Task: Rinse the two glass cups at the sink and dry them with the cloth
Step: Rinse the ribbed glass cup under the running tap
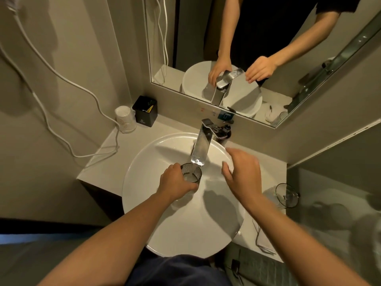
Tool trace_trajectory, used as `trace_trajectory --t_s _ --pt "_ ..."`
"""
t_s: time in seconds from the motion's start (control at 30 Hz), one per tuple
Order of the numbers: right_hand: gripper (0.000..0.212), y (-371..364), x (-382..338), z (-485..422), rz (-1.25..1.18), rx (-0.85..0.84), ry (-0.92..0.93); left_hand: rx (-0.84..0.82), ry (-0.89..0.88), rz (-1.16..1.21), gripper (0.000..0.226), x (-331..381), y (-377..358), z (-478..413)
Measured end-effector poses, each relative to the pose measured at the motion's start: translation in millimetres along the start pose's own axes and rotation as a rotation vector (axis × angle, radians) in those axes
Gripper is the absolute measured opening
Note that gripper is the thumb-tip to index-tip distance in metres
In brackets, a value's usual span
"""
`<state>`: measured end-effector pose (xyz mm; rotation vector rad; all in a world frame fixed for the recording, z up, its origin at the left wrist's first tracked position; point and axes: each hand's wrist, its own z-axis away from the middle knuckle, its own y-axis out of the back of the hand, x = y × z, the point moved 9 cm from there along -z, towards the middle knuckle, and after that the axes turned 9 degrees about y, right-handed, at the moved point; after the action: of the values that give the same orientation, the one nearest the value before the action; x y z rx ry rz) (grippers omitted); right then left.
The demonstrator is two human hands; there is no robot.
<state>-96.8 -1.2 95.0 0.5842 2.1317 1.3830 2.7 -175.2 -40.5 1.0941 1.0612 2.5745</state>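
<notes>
A ribbed glass cup point(191, 174) is held upright over the white round basin point(156, 228), just under the spout of the chrome faucet point(201, 148). My left hand point(177, 183) grips it from the left side. My right hand point(242, 172) hovers over the basin's right rim, blurred, with fingers spread and nothing in it. A second glass point(286, 195) stands on the counter at the right of the basin. A white cloth point(261, 238) lies on the counter in front of it.
A black box point(145, 111) and wrapped paper cups point(124, 118) stand at the back left of the counter. A white cord point(68, 112) hangs down the left wall. A mirror point(268, 48) sits behind the faucet. The counter edge drops off at the left.
</notes>
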Motion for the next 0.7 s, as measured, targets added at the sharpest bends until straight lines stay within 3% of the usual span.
trace_trajectory --t_s 0.23,0.5,0.57,0.63,0.7 --pt "0.069 -109.6 -13.7 79.3 -0.185 -0.482 -0.174 0.0 0.115 0.142 0.073 -8.3 -2.0 2.8" --pt "0.081 -136.6 -30.6 72.2 -0.276 -0.369 -0.372 -0.09 0.279 0.362 0.096 -10.1 -12.1 14.1" --pt "0.073 -136.4 -29.6 69.9 -0.257 -0.326 -0.386 -0.13 0.293 0.398 0.098 -12.5 -17.8 13.3" --pt "0.059 -135.8 -26.9 67.6 -0.262 -0.303 -0.361 -0.179 0.283 0.413 0.094 -14.1 -21.8 11.1" --pt "0.056 -135.9 -22.7 65.4 -0.261 -0.329 -0.316 -0.22 0.239 0.409 0.068 -15.8 -23.4 6.9"
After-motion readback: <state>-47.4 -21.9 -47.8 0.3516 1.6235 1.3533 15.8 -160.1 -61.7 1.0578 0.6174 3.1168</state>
